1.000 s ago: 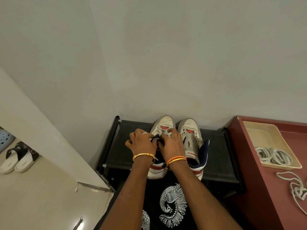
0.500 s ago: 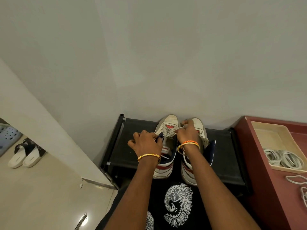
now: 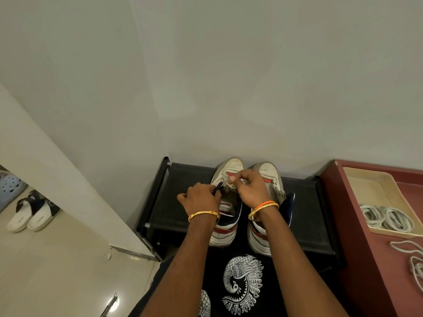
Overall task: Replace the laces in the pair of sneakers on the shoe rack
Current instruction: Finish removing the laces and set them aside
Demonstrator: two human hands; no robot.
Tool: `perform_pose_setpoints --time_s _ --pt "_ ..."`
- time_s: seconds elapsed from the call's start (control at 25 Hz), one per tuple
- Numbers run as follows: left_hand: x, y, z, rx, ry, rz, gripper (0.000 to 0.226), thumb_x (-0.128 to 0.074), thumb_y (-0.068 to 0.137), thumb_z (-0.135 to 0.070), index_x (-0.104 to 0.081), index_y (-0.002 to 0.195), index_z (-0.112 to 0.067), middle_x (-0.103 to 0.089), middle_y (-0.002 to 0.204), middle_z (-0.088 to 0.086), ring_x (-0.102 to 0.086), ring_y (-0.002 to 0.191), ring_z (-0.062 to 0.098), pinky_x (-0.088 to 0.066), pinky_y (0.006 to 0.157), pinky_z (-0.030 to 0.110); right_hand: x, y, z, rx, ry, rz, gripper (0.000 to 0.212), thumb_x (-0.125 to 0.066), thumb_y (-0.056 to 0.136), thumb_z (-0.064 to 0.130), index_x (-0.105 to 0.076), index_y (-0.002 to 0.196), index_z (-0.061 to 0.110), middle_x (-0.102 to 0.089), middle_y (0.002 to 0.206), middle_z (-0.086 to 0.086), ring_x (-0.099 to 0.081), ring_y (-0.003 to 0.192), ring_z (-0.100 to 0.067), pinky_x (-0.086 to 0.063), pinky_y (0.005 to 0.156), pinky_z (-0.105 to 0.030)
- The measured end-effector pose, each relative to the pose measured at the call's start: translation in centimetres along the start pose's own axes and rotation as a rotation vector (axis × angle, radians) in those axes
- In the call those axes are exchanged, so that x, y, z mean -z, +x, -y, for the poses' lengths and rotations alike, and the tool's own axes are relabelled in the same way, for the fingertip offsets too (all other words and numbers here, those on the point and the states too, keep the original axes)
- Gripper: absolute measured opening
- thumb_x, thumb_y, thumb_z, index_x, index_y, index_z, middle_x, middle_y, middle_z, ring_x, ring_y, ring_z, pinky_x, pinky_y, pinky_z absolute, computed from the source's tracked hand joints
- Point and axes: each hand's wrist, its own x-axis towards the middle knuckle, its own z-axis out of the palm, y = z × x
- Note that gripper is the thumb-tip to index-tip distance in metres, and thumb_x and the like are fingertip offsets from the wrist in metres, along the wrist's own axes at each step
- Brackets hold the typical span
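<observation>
Sneakers, a white pair with red and navy trim, stand side by side on a black shoe rack [image 3: 187, 202] against the wall, toes toward twelve o'clock, heels toward the person. Both hands work over the left sneaker [image 3: 225, 202]. The left hand [image 3: 201, 197], at about nine o'clock of its lacing, has fingers curled around the dark tongue edge, probably to steady the shoe. The right hand [image 3: 251, 188], at about two o'clock, pinches a pale lace [image 3: 225, 179] near the toe-end eyelets, likely drawing it through; whether this lace is old or new cannot be told. The right sneaker [image 3: 272, 179] sits just beside, partly hidden by the right wrist. At three o'clock, on a maroon surface [image 3: 357, 248], a beige tray [image 3: 366, 179] holds coiled white laces [image 3: 386, 217], kept within reach, and a loose lace [image 3: 409, 255] lies near the tray.
</observation>
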Motion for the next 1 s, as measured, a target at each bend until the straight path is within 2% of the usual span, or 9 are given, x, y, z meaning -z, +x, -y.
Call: perform_pose_setpoints --time_s 0.2,0.28,0.4,0.48,0.6,0.64,0.76,0.88,1.0 --pt "-0.3 0.3 0.2 0.023 0.01 0.006 0.028 -0.053 0.092 -0.041 -0.065 0.116 -0.033 -0.066 0.101 -0.001 -0.056 0.099 0.019 -0.029 0.094 0.039 3.7 -0.5 2.1 -0.136 0.865 -0.083 0.028 -0.046 0.095 0.002 -0.057 0.071 0.013 -0.068 0.081 -0.002 -0.063 0.083 -0.012 -0.047 0.077 -0.024" --pt "-0.5 0.3 0.0 0.013 0.008 0.007 0.028 -0.052 0.092 -0.042 -0.066 0.114 -0.031 -0.067 0.099 -0.001 -0.057 0.097 0.018 -0.029 0.094 0.039 3.8 -0.6 1.8 -0.236 0.987 -0.097 0.024 -0.043 0.095 0.003 -0.052 0.074 0.01 -0.07 0.068 -0.003 -0.065 0.073 -0.02 -0.051 0.069 -0.027" --pt "-1.0 0.4 0.0 0.004 -0.03 0.004 0.027 -0.053 0.091 -0.041 -0.068 0.11 -0.028 -0.066 0.099 -0.001 -0.059 0.093 0.018 -0.03 0.096 0.039 2.9 -0.5 0.9 -0.173 0.379 -0.182 0.007 -0.058 0.088 0.015 -0.053 0.089 0.01 -0.062 0.061 0.001 -0.058 0.064 -0.02 -0.052 0.07 -0.038" --pt "-1.3 0.5 0.1 -0.014 -0.059 0.012 0.028 -0.053 0.091 -0.041 -0.068 0.108 -0.024 -0.066 0.098 0.001 -0.06 0.09 0.018 -0.034 0.095 0.038 2.1 -0.5 0.4 -0.065 -0.086 -0.099 0.025 -0.064 0.085 0.026 -0.05 0.103 0.017 -0.057 0.072 0.001 -0.056 0.067 -0.019 -0.051 0.07 -0.037" --pt "-1.3 0.6 0.3 -0.03 -0.143 0.032 0.03 -0.056 0.09 -0.04 -0.069 0.109 -0.021 -0.066 0.097 0.004 -0.062 0.086 0.019 -0.049 0.088 0.038 0.3 -0.8 0.5 0.099 -0.666 0.091 0.026 -0.06 0.087 0.035 -0.061 0.11 0.021 -0.06 0.095 -0.006 -0.057 0.091 -0.023 -0.044 0.083 -0.036" --pt "-1.2 0.6 0.3 -0.031 -0.168 0.036 0.03 -0.057 0.09 -0.039 -0.069 0.11 -0.021 -0.066 0.098 0.004 -0.063 0.085 0.02 -0.052 0.085 0.039 0.0 -0.7 0.4 0.121 -0.751 0.108 0.024 -0.058 0.089 0.036 -0.065 0.107 0.022 -0.059 0.103 -0.006 -0.055 0.101 -0.024 -0.041 0.087 -0.037" --pt "-0.8 0.3 0.3 -0.048 -0.145 0.027 0.03 -0.057 0.09 -0.038 -0.067 0.113 -0.022 -0.066 0.102 0.004 -0.063 0.087 0.021 -0.053 0.082 0.039 -0.1 -0.6 0.1 0.093 -0.602 0.075 0.015 -0.061 0.088 0.031 -0.072 0.096 0.023 -0.05 0.101 -0.004 -0.05 0.105 -0.025 -0.038 0.09 -0.038" --pt "-0.7 0.3 0.3 -0.023 -0.12 0.018 0.03 -0.057 0.091 -0.039 -0.067 0.113 -0.023 -0.066 0.102 0.003 -0.063 0.086 0.019 -0.054 0.08 0.036 1.1 -0.9 0.7 0.09 -0.279 -0.109 0.004 -0.068 0.083 0.024 -0.069 0.079 0.024 -0.04 0.098 0.001 -0.045 0.104 -0.022 -0.04 0.093 -0.04" --pt "-0.7 0.5 0.2 0.016 -0.111 0.02 0.03 -0.055 0.09 -0.042 -0.069 0.109 -0.023 -0.067 0.098 0.001 -0.063 0.082 0.018 -0.055 0.08 0.038 4.2 -0.7 2.3 0.088 0.056 -0.351 0.012 -0.064 0.086 0.021 -0.062 0.075 0.024 -0.042 0.096 -0.001 -0.042 0.096 -0.017 -0.037 0.08 -0.022"
